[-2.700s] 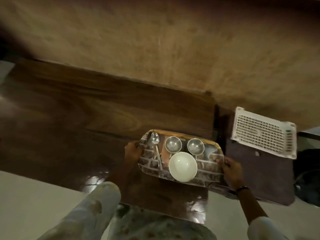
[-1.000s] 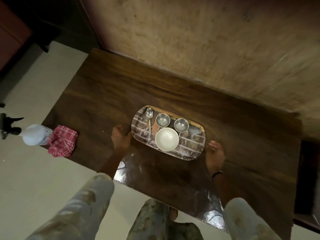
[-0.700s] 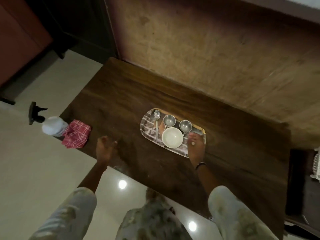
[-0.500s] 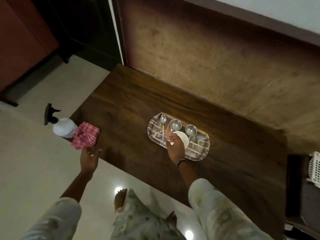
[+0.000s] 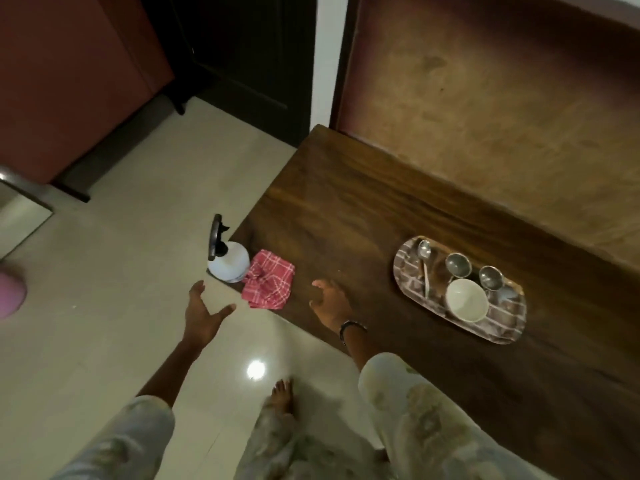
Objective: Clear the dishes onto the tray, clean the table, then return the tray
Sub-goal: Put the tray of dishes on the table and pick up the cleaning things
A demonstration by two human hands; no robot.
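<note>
Both hands hang spread and empty — the left hand over the floor, the right hand above the worktop edge. Between them lie the red checked cloth and spray bottle at the corner. Farther right sits the tray — white bowl, two steel cups, spoon.

I read this as a home, likely a dining corner. A dark wooden bench runs along a mottled tan wall at the right of the frame, over glossy pale floor tiles. At upper left I see a reddish cabinet and a dark doorway. A bare foot at bottom centre suits a household.
</note>
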